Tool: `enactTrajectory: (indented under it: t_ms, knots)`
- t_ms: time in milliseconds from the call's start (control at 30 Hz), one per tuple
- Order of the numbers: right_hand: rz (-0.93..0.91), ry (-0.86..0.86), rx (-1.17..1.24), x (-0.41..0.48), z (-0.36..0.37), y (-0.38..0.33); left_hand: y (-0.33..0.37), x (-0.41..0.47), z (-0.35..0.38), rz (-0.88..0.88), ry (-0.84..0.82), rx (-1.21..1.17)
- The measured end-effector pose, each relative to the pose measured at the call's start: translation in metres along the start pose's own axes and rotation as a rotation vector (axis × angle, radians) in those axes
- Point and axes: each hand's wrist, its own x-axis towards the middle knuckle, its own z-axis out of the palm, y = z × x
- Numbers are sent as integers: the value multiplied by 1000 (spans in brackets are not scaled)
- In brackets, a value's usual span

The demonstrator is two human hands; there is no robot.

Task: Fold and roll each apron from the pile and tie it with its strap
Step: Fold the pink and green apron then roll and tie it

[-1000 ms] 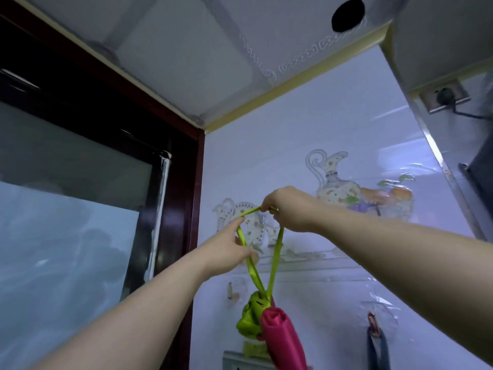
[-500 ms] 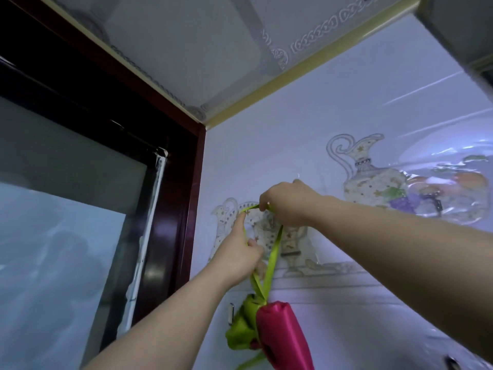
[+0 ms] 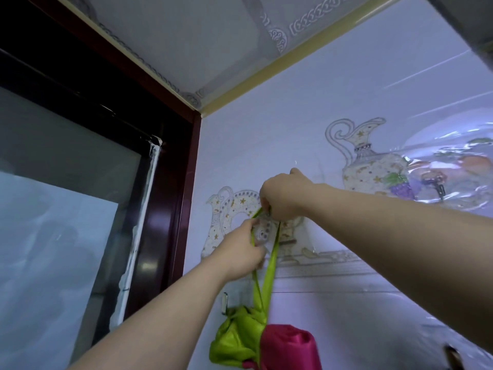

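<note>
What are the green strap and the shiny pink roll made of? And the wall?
The green strap looks like thin woven ribbon: it is flat and limp, with a faint sheen. The pink roll seems to be satiny synthetic cloth, smooth with soft highlights and folds. The wall is probably glazed ceramic tile, since it is glossy and has straight joint lines.

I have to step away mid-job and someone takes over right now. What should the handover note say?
Left hand: pinches the left run of the green strap, beside the clear wall hook.
Right hand: pinches the top of the strap loop, at the hook.
The rolled apron bundle, green and pink, hangs from the strap below both hands, against the tiled wall.
Done: this apron is rolled and looks tied.
Left: the loop does not look seated on the hook yet; seat it, then let go. The apron pile is out of view.
</note>
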Motion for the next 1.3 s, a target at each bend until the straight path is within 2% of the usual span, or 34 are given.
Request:
enactTrajectory:
  t_ms: [333, 433, 500, 567, 600, 700, 767, 833, 933, 1067, 1300]
  knots:
    - [21, 135, 43, -25, 21, -10, -34, -27, 18, 227, 61, 275]
    - [-99, 188, 84, -46, 22, -31, -40, -47, 22, 274, 87, 264]
    - [-204, 147, 131, -65, 26, -47, -43, -66, 23, 295, 104, 253]
    - [-267, 25, 166, -82, 28, -59, -46, -85, 20, 308, 60, 313]
    - [-277, -91, 172, -87, 30, -63, -46, -94, 19, 329, 0, 375]
    - [-296, -590, 145, -96, 37, -72, -54, -114, 15, 417, -194, 586]
    - [-352, -698, 32, -100, 42, -78, -66, -121, 17, 469, -259, 764]
    - [-391, -592, -20, -105, 51, -84, -77, -124, 16, 425, -254, 849]
    - [-339, -450, 64, -114, 68, -95, -80, -129, 8, 285, -250, 848]
    - [-315, -428, 81, -125, 71, -104, -74, -142, 8, 160, -304, 818]
    - [-362, -400, 151, -146, 24, -111, -46, -180, -18, -5, -359, 807]
